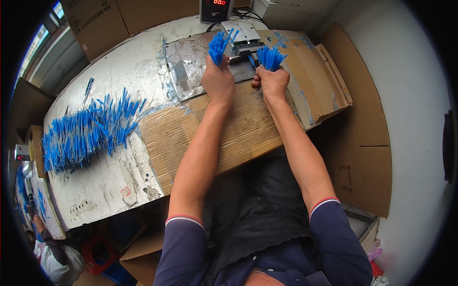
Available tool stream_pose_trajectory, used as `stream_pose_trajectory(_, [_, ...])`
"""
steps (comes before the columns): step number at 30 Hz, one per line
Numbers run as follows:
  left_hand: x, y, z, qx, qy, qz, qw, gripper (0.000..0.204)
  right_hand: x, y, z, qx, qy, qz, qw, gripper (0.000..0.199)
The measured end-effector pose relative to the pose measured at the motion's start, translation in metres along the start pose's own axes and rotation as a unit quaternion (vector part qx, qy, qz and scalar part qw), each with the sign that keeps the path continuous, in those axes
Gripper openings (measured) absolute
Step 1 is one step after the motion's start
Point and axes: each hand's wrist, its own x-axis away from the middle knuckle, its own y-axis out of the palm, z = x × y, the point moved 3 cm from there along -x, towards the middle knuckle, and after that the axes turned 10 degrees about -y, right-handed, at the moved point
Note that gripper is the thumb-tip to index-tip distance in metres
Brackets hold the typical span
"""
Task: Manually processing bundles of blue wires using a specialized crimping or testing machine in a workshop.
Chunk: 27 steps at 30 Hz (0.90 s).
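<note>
At the far edge of the desk [119, 76], seen from the head camera, both hands work close to a small metal device [241, 40] that sits below a box with a red digital display [215, 9]. The left hand [218, 81] is closed in a fist around a bundle of thin blue sticks [219, 45], their tips fanning upward. The right hand [272, 83] is likewise clenched on a second blue bundle [271, 58], held just beside the device's jaw, probably so that the ends can be fed in one batch at a time. Both forearms rest over a sheet of brown cardboard [238, 128] that pads the worn metal surface.

Well apart to the left lies a broad loose heap of blue sticks [86, 133], spread along the desk's left edge. Cardboard flaps [329, 76] rise on the right, hemming in the right hand near the white wall [405, 95]. Open room remains between the heap and the cardboard sheet. Another person's sleeve [52, 257] shows at the lower left, away from the work.
</note>
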Motion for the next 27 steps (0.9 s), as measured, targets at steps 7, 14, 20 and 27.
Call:
stream_pose_trajectory(7, [0.002,0.001,0.003,-0.159,0.037,0.021,0.986,0.011,0.0,-0.002,0.003,-0.079,0.062,0.008,0.995,0.009])
stream_pose_trajectory(14, [0.007,0.011,0.008,-0.214,0.132,-0.041,0.967,0.006,0.001,-0.017,0.005,-0.164,0.099,-0.045,0.981,0.01])
stream_pose_trajectory(20, [0.003,0.01,-0.001,-0.205,0.124,-0.069,0.968,0.01,0.002,-0.027,0.001,-0.124,0.139,-0.111,0.976,0.016])
stream_pose_trajectory(27, [0.008,0.014,0.004,-0.234,0.127,-0.071,0.961,0.01,-0.005,-0.03,-0.002,-0.117,0.171,-0.169,0.964,0.019])
